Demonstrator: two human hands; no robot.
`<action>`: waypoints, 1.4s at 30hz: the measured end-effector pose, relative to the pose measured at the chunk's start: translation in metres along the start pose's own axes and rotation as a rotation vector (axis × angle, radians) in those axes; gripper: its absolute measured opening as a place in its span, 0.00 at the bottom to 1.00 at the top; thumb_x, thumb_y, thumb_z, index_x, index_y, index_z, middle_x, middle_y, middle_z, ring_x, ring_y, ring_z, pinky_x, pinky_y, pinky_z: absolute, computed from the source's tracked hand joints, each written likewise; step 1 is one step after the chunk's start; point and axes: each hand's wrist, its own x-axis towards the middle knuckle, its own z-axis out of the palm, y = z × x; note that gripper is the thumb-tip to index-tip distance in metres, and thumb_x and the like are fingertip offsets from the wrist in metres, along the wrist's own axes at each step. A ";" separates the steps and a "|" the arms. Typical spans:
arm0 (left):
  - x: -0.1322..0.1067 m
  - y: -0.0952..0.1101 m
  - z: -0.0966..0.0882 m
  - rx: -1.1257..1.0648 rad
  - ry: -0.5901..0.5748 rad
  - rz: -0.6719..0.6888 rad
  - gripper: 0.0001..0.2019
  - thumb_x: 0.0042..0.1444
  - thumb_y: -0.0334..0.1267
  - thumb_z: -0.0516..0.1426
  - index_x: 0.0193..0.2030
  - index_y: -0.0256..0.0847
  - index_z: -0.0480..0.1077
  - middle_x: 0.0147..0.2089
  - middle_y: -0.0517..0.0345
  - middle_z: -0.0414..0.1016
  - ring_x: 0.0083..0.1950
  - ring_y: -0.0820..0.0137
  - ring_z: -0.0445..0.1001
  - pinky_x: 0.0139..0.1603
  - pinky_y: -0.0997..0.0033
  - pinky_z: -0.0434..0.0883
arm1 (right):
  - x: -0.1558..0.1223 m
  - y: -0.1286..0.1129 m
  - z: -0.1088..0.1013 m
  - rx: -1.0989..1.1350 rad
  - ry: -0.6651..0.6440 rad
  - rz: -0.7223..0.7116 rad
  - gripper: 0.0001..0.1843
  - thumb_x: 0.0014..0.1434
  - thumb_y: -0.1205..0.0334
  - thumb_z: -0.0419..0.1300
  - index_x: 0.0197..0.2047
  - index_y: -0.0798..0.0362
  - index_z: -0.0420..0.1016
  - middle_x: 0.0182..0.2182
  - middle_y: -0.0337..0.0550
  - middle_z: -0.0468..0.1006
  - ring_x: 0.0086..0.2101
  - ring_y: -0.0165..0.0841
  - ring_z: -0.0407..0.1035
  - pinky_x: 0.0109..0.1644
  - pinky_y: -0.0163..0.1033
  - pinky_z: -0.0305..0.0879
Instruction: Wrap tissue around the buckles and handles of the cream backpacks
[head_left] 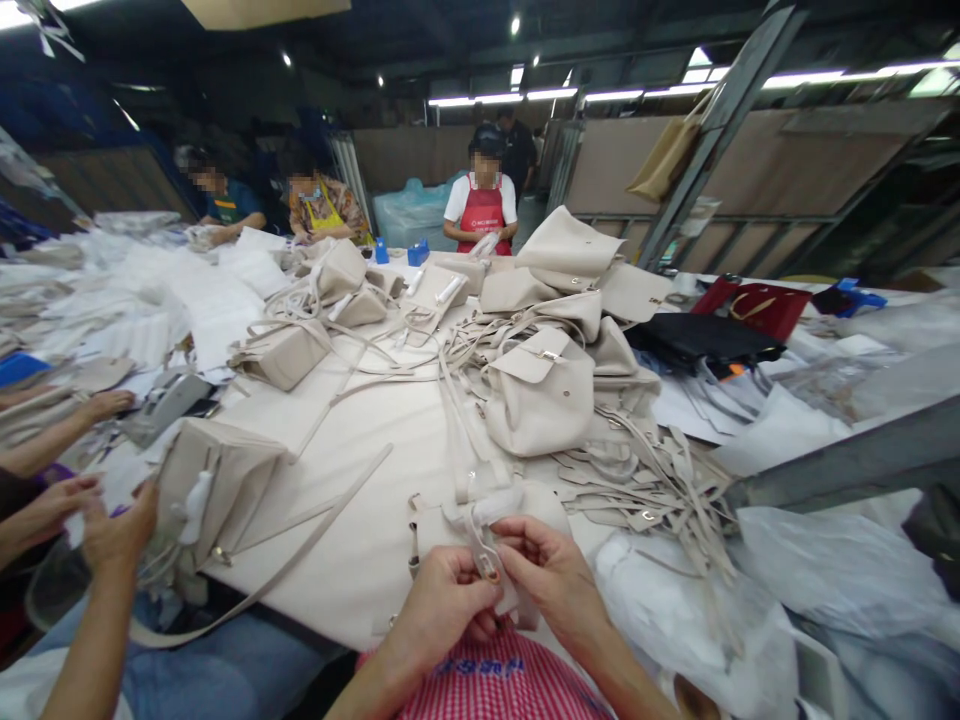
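Note:
A beige bag [442, 528] lies at the near edge of the table [375, 420], right in front of me. My left hand [442, 600] and my right hand [544, 570] are both closed on its beige strap [484, 545], pinching it between the fingertips near a small metal fitting. The two hands touch each other over the bag's front. Part of the bag is hidden under my hands.
Many beige bags [540, 395] and loose straps [637, 480] are piled mid-table. A co-worker's hands [112, 530] at the left hold another beige bag [217, 480]. Plastic wraps [825, 560] lie at the right, a black bag [697, 340] beyond. Several people work at the far end.

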 end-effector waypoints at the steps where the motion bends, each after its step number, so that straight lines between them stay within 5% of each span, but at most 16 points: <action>1: 0.002 -0.003 0.000 -0.010 -0.008 0.004 0.09 0.39 0.38 0.60 0.25 0.34 0.70 0.15 0.62 0.69 0.15 0.77 0.64 0.17 0.79 0.62 | -0.001 -0.001 0.000 0.009 -0.018 0.000 0.18 0.43 0.55 0.70 0.37 0.55 0.76 0.21 0.36 0.76 0.20 0.27 0.66 0.22 0.31 0.59; 10: -0.002 -0.003 -0.002 -0.195 -0.104 0.019 0.10 0.38 0.36 0.59 0.29 0.33 0.72 0.16 0.62 0.69 0.13 0.81 0.58 0.14 0.82 0.54 | -0.006 -0.013 -0.005 0.044 -0.138 0.100 0.26 0.41 0.62 0.70 0.45 0.55 0.70 0.21 0.29 0.72 0.19 0.23 0.62 0.22 0.29 0.57; 19: 0.001 0.003 0.004 -0.027 0.075 0.077 0.19 0.43 0.41 0.57 0.42 0.33 0.71 0.13 0.69 0.63 0.12 0.80 0.53 0.12 0.81 0.50 | -0.015 -0.012 -0.011 0.104 -0.178 0.147 0.21 0.45 0.59 0.69 0.43 0.53 0.72 0.22 0.32 0.73 0.24 0.28 0.68 0.30 0.33 0.62; 25: 0.004 0.001 0.007 -0.027 0.077 0.052 0.17 0.45 0.45 0.55 0.39 0.36 0.68 0.13 0.68 0.64 0.11 0.79 0.54 0.12 0.81 0.51 | -0.015 0.000 -0.009 0.157 -0.105 0.079 0.20 0.44 0.60 0.69 0.40 0.53 0.70 0.21 0.29 0.68 0.20 0.26 0.63 0.25 0.32 0.59; 29: 0.004 -0.002 0.010 0.155 0.087 0.150 0.11 0.50 0.44 0.53 0.36 0.39 0.65 0.16 0.66 0.65 0.13 0.75 0.59 0.15 0.77 0.55 | -0.010 0.016 -0.007 0.079 0.043 0.010 0.18 0.43 0.64 0.68 0.38 0.52 0.68 0.20 0.27 0.66 0.19 0.25 0.61 0.24 0.31 0.60; 36: 0.007 -0.001 0.017 0.664 0.364 0.462 0.04 0.49 0.33 0.53 0.25 0.42 0.61 0.22 0.60 0.68 0.25 0.70 0.66 0.27 0.71 0.57 | -0.015 0.015 -0.007 -0.083 0.156 -0.041 0.16 0.47 0.58 0.67 0.40 0.50 0.72 0.22 0.33 0.71 0.21 0.29 0.66 0.24 0.33 0.63; 39: 0.009 0.004 0.015 0.631 0.311 0.468 0.02 0.49 0.33 0.53 0.27 0.41 0.63 0.23 0.58 0.70 0.26 0.70 0.67 0.27 0.71 0.58 | -0.018 0.006 -0.007 -0.048 0.093 -0.025 0.16 0.47 0.57 0.67 0.41 0.50 0.74 0.25 0.36 0.75 0.25 0.31 0.69 0.27 0.35 0.66; 42: 0.011 0.006 0.011 0.363 0.074 0.256 0.06 0.53 0.40 0.52 0.31 0.40 0.65 0.19 0.61 0.69 0.19 0.72 0.65 0.21 0.75 0.59 | -0.018 0.003 -0.009 0.056 0.062 0.001 0.22 0.45 0.58 0.69 0.44 0.51 0.73 0.26 0.36 0.76 0.25 0.31 0.70 0.28 0.35 0.66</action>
